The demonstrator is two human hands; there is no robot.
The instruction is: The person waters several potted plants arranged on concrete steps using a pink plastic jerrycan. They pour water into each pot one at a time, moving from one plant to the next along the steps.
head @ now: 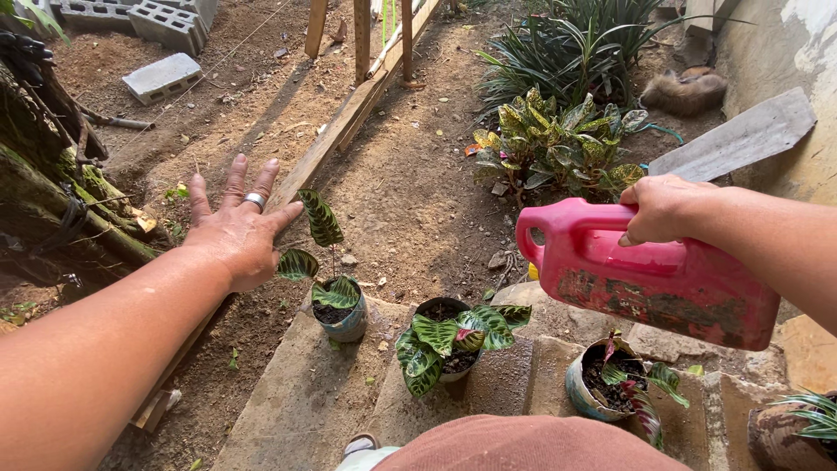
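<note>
My right hand (pixel 663 208) grips the top handle of a red plastic jug (pixel 654 279), held tilted above a row of small potted plants. My left hand (pixel 237 228), a ring on one finger, is stretched out flat with fingers spread, hovering over the ground just left of the leftmost pot (pixel 342 314). That pot holds a striped green-leaved plant. A second pot (pixel 449 342) with broad striped leaves sits in the middle, and a third pot (pixel 606 384) stands below the jug. All three rest on a concrete step (pixel 296 392).
A long wooden plank (pixel 349 118) runs across the bare soil behind my left hand. Leafy garden plants (pixel 558 144) grow at the back right beside a wall. Concrete blocks (pixel 163 77) lie at the top left. A mossy log (pixel 78 205) borders the left side.
</note>
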